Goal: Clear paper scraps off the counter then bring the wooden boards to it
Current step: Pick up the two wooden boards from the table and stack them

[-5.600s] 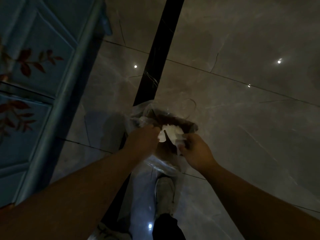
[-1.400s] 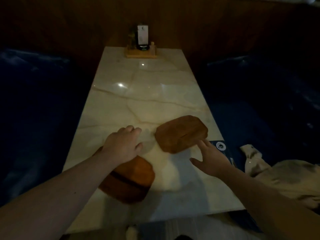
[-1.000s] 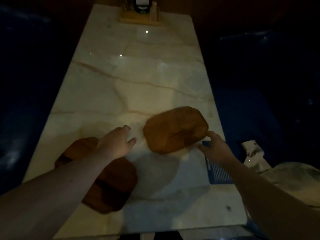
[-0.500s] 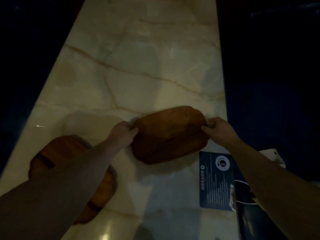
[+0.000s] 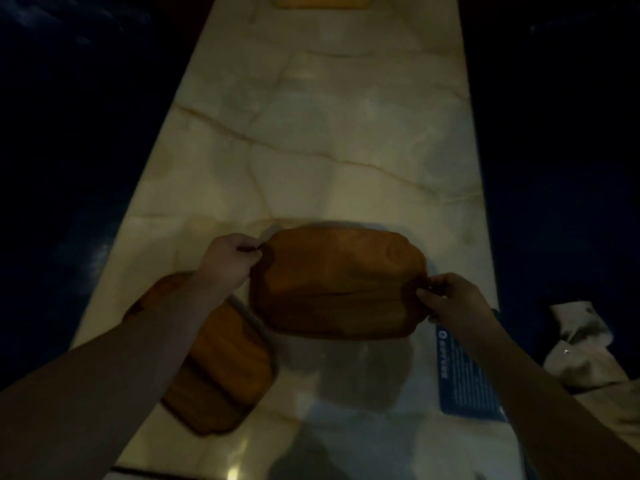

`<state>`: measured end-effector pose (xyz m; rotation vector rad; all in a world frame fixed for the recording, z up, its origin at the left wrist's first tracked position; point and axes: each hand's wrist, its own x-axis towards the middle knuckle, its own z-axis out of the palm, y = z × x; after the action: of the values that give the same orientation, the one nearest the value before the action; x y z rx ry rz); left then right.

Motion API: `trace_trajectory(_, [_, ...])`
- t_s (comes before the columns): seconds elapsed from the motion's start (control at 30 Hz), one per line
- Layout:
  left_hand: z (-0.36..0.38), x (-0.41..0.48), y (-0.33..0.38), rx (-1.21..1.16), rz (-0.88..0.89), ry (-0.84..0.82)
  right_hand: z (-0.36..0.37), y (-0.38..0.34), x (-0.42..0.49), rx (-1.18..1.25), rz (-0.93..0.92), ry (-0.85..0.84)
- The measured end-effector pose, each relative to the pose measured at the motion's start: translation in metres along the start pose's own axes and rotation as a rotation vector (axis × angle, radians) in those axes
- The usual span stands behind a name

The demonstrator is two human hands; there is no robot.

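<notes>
At the left, a second wooden board [image 5: 221,368] lies flat near the table's [image 5: 329,140] left edge, half hidden under the person's forearm, with nothing holding it. Just beyond it the left hand [image 5: 227,261] is closed on the left end of the other board [image 5: 337,282], thumb and fingers pinching its rim; across the board the right hand [image 5: 453,301] is closed the same way on the right end. From the shadow under its near edge this board looks just raised off the marble, though the dim light makes that hard to be sure of. No paper scraps show on the stone, so I judge the boards are the step in hand. The next move calls for a level lift, and then either stacking this board on the other or carrying them one by one. To the right a dark printed card [image 5: 464,379] lies at the table's right edge, and a pale cloth [image 5: 585,351] sits off it. The far stretch of marble is open; the near end is crowded.
</notes>
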<state>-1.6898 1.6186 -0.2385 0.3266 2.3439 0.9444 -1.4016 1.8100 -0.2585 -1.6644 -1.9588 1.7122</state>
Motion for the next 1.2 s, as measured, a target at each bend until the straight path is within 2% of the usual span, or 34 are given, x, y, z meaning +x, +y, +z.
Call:
trace_trajectory(0.27, [-0.093, 0.010, -0.040, -0.024, 0.105, -0.047, 0.098, -0.016, -0.078, 0.143, 0.060, 0.040])
trace_trajectory(0.5, [-0.148, 0.032, -0.073, 0.102, 0.213, -0.120, 0.182, -0.027, -0.137, 0.210, 0.158, 0.074])
trace_trajectory(0.73, [-0.161, 0.053, -0.090, 0.259, 0.274, -0.238, 0.242, -0.016, -0.162, 0.291, 0.270, 0.092])
trace_trajectory(1.07, [-0.148, 0.057, -0.120, 0.410, 0.282, -0.318, 0.265, 0.003, -0.175, 0.077, 0.309, 0.041])
trace_trajectory(1.2, [-0.145, 0.059, -0.124, 0.433, 0.305, -0.290, 0.268, 0.007, -0.175, 0.009, 0.308, -0.005])
